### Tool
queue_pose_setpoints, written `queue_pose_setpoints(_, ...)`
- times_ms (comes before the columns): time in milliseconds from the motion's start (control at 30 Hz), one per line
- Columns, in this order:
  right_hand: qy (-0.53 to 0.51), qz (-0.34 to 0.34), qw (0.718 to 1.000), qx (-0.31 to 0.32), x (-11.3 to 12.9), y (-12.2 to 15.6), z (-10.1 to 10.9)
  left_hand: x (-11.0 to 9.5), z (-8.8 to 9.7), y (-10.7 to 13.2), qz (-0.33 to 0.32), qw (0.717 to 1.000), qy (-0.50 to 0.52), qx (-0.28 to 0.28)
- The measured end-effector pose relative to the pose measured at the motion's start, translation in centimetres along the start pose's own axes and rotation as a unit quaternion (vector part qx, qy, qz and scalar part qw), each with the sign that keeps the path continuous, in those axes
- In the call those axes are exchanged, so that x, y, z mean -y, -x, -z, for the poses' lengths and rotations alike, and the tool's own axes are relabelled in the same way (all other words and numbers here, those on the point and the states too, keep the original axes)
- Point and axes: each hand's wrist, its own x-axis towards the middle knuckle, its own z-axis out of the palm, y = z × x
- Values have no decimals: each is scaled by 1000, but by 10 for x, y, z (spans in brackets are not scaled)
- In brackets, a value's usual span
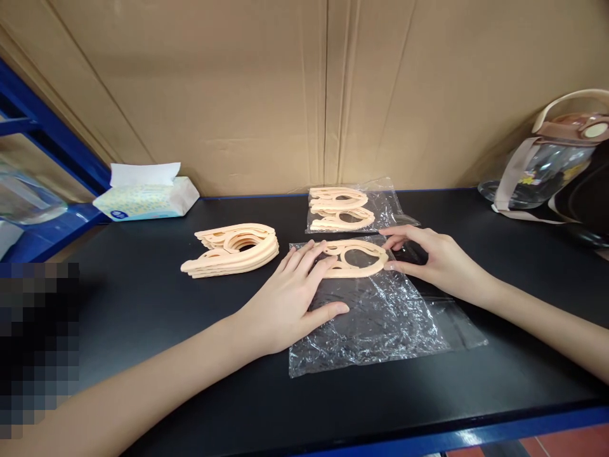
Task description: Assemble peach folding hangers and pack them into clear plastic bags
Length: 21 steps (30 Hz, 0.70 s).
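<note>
A peach plastic folding clothes hanger (pixel 364 273) lies folded at the far side of a clear plastic bag (pixel 361 330), and film seems to cover it at least in part. My left hand (pixel 290 295) rests flat over the hanger's left end and the bag, fingers stretched and thumb apart. At the hanger's right end, my right hand (pixel 435 257) has its thumb on the near side and bent fingers on the far side. Left of my hands is a stack of several matching hangers (pixel 257 260). Behind them, another clear bag (pixel 387 209) holds folded hangers (pixel 340 219).
A tissue pack (pixel 147 198) stands at the back left beside a blue metal frame (pixel 61 139). At the back right is a clear bottle (pixel 547 168) with a strap, next to a dark object. Cardboard (pixel 247 95) walls off the black tabletop's (pixel 228 406) far edge.
</note>
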Motion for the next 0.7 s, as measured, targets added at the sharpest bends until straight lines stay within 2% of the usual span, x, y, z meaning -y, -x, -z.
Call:
queue_pose_setpoints(133,-6,14,1000,-8,-1,0,0,0,0,0,-1,1000,-2,-2)
queue_pose_setpoints(700,-71,88,987,113,-2,1,5,0,-1,0,-7,999,-31,-1)
